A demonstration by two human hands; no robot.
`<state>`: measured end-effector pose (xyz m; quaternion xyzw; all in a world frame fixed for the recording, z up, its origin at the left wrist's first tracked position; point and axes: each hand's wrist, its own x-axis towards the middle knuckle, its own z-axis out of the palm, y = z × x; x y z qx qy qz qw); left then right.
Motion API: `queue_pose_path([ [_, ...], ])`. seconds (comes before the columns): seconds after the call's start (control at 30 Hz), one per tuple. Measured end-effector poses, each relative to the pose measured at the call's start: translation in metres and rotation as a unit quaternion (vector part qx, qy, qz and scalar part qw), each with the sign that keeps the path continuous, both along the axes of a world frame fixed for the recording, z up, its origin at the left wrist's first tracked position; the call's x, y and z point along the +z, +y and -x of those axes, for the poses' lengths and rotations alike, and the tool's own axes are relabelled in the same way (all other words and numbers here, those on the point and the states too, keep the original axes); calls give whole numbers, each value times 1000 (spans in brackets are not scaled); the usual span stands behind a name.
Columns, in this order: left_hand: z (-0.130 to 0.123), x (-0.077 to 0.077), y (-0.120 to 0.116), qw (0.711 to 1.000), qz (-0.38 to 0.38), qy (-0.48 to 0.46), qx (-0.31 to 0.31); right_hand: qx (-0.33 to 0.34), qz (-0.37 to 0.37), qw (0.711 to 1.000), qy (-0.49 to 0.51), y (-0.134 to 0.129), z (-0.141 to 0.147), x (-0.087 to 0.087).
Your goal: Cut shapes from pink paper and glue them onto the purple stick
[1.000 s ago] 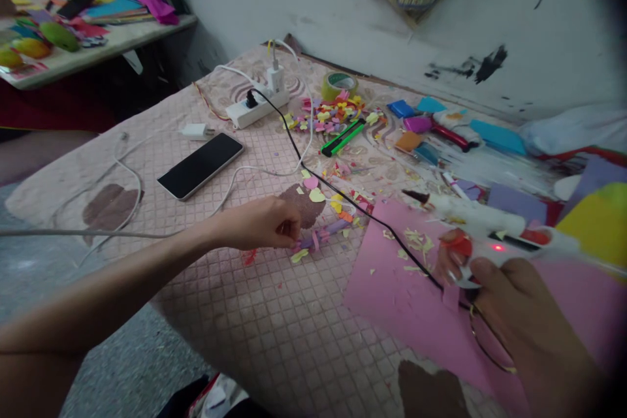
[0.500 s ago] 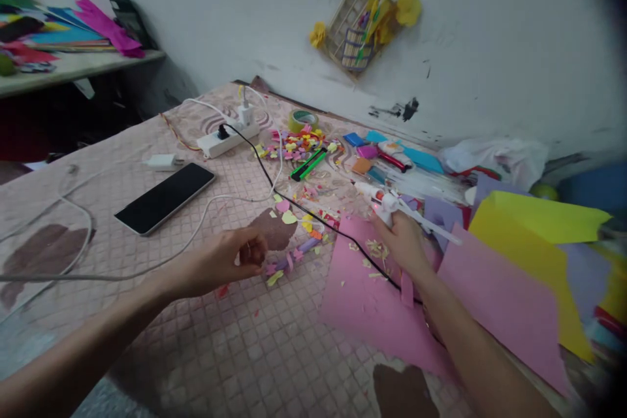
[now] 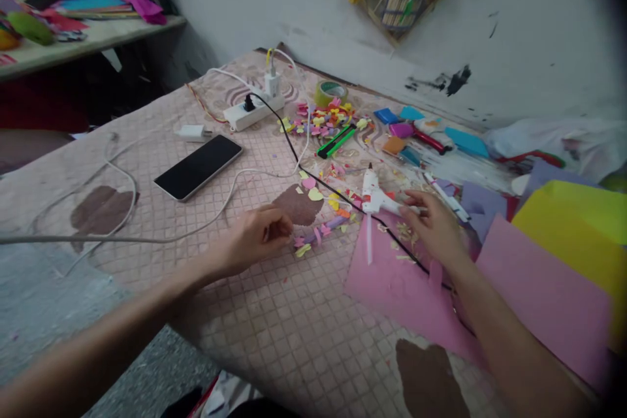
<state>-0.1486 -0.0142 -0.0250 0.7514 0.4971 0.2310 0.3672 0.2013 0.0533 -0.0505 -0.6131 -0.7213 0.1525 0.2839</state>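
Observation:
A white hot glue gun [image 3: 375, 199] rests near the pink sheet, its nozzle pointing away from me and a clear glue stick [image 3: 369, 245] sticking out of its back. My right hand [image 3: 434, 225] is at the end of the gun's handle, which lies between its thumb and fingers. My left hand [image 3: 262, 238] hovers just above the tablecloth with fingers curled; whatever is in them, if anything, is hidden. Right beside its fingertips lies a purple strip [image 3: 333, 223] with pink and yellow paper shapes on it. The pink sheet [image 3: 386, 294] carries pale scraps.
A black cord [image 3: 330, 188] crosses the table from a white power strip [image 3: 245, 114]. A phone [image 3: 198, 166], green cutter [image 3: 337, 141], tape roll [image 3: 330, 93] and small cut-outs [image 3: 323, 119] lie farther back. Coloured sheets [image 3: 543, 287] overlap on the right. White cables run along the left.
My right hand has turned the glue gun and lowered it beside the pink sheet, its grip shifting to the handle's end. My left hand stays curled by the purple strip. The view has shifted.

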Motion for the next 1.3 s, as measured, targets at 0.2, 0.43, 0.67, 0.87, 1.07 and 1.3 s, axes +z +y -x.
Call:
queue_pose_path([
  [0.2, -1, -2, -4, 1000, -13, -8, 0, -9, -61, 997, -46, -1, 8, 5],
  [0.43, -4, 3, -10, 999, -25, -17, 17, 96, -144, 985, -24, -42, 65, 46],
  [0.67, -4, -1, -14, 998, -55, -17, 20, 299, -65, 952, -2, -65, 123, 50],
  [0.87, -2, -4, -15, 998, -65, -13, 20, 330, -39, 943, -4, -77, 134, 38],
  [1.07, -4, -11, -14, 995, -94, -10, 13, 320, -53, 946, -9, -84, 131, 28],
  [1.3, -5, -14, -15, 995, -98, -33, 8, 322, -45, 945, -22, -85, 130, 25],
])
